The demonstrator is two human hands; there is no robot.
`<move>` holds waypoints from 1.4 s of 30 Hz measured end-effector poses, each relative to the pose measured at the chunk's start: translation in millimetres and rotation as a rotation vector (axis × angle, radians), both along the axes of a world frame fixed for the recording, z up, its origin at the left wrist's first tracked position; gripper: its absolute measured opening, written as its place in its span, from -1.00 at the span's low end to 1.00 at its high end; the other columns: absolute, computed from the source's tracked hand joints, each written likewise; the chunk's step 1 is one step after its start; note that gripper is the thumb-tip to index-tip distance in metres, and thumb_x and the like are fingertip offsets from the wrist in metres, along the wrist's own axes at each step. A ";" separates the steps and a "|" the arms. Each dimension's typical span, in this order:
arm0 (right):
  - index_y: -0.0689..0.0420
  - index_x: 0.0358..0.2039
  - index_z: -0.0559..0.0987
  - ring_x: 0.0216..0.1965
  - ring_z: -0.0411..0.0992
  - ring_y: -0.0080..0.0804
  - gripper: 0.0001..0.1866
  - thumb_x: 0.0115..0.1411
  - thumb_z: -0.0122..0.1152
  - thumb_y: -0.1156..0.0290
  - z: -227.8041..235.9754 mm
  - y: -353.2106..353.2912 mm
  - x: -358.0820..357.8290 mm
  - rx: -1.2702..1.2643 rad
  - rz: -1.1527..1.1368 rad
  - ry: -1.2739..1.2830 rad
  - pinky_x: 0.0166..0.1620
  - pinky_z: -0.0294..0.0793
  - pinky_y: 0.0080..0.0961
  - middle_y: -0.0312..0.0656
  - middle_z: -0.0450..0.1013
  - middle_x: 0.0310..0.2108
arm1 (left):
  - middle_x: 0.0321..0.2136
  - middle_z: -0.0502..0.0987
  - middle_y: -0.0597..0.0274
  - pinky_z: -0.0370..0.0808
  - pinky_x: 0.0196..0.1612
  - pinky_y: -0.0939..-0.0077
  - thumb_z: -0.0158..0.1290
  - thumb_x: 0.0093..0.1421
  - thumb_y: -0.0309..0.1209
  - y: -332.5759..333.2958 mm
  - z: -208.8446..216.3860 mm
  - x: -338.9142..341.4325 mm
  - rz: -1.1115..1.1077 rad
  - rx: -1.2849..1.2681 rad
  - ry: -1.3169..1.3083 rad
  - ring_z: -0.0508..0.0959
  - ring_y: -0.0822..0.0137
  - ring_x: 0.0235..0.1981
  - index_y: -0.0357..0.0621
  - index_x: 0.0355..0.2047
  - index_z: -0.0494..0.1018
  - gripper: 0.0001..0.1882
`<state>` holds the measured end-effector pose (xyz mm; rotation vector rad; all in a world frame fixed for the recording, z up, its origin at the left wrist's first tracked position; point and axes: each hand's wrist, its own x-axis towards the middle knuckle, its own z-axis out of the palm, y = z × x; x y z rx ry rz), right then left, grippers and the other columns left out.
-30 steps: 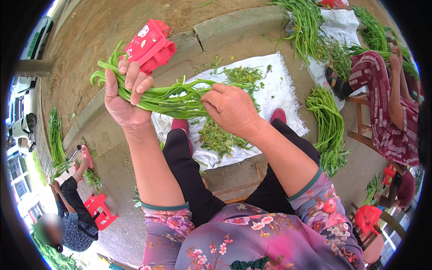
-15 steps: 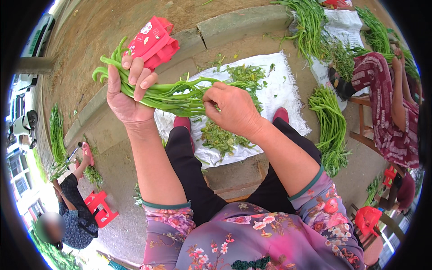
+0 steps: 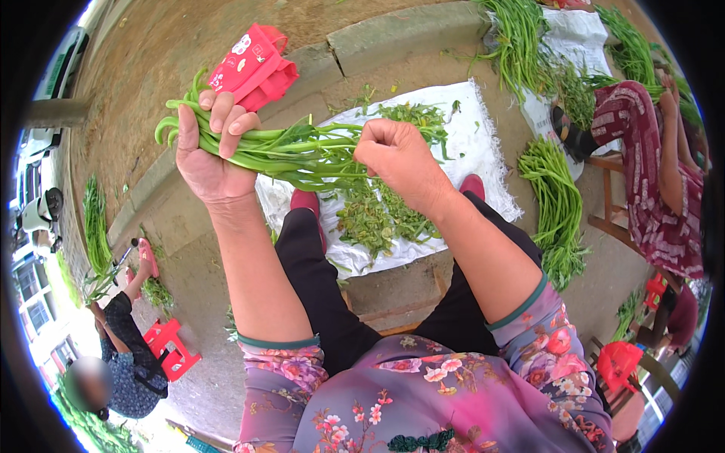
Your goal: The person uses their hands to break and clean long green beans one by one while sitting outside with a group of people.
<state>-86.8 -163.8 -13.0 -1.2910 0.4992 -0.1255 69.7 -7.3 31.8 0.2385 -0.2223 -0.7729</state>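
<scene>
A bunch of long green leafy stems (image 3: 302, 155) lies crosswise in front of me. My left hand (image 3: 219, 147) is closed around its thick, curled end, at the left. At the thin, leafy end, my right hand (image 3: 400, 158) has its fingers pinched together; the bunch's tips pass behind them, and what exactly they grip is hidden. Below, a white woven sheet (image 3: 483, 166) is spread on the ground, with loose torn leaves (image 3: 370, 223) heaped on it between my feet.
A red bag (image 3: 253, 68) stands beyond my left hand by the concrete kerb (image 3: 408, 34). A pile of green stems (image 3: 555, 204) lies to the right, near a seated person in patterned maroon clothes (image 3: 649, 174). Another person (image 3: 124, 370) sits at the left by a red stool (image 3: 170, 351).
My right hand has moved a little to the right and up along the leafy end. The left hand keeps its hold on the bunch, shifted very slightly left.
</scene>
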 end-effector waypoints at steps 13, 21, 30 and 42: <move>0.13 -0.61 0.46 -0.60 0.23 -0.65 -0.89 0.03 0.08 0.45 10.1 -44.1 -6.0 0.105 -0.114 0.053 -0.42 0.22 -0.69 -0.39 0.32 -0.67 | -0.60 0.15 0.31 0.36 -0.33 0.51 -0.02 0.16 -0.51 29.8 -1.7 16.0 0.166 -0.095 0.178 0.14 0.48 -0.73 -0.22 -0.37 0.19 -0.84; 0.22 -0.57 0.48 -0.60 0.29 -0.60 -0.86 0.07 0.11 0.44 -8.2 -51.4 -26.1 -0.439 0.225 0.151 -0.50 0.25 -0.59 -0.35 0.36 -0.66 | -0.61 0.14 0.33 0.35 -0.37 0.51 -0.02 0.16 -0.50 35.7 3.4 16.0 0.172 -0.099 0.183 0.12 0.48 -0.76 -0.20 -0.38 0.19 -0.84; 0.18 -0.38 0.60 -0.48 0.46 -0.06 -0.82 0.02 0.06 0.53 -10.0 -38.7 -31.4 -0.988 0.261 0.173 -0.33 0.47 -0.31 -0.11 0.50 -0.54 | -0.61 0.15 0.31 0.35 -0.41 0.53 -0.02 0.19 -0.47 32.6 6.6 13.6 0.101 -0.117 0.119 0.13 0.47 -0.77 -0.20 -0.37 0.19 -0.83; 0.23 -0.42 0.58 -0.53 0.41 -0.52 -0.92 0.07 0.20 0.50 -0.9 -19.3 -13.8 -0.653 0.045 -0.160 -0.42 0.39 -0.59 -0.20 0.46 -0.53 | -0.61 0.18 0.29 0.35 -0.41 0.54 0.01 0.22 -0.41 10.1 5.6 2.7 0.040 -0.006 0.045 0.15 0.47 -0.78 -0.22 -0.35 0.20 -0.80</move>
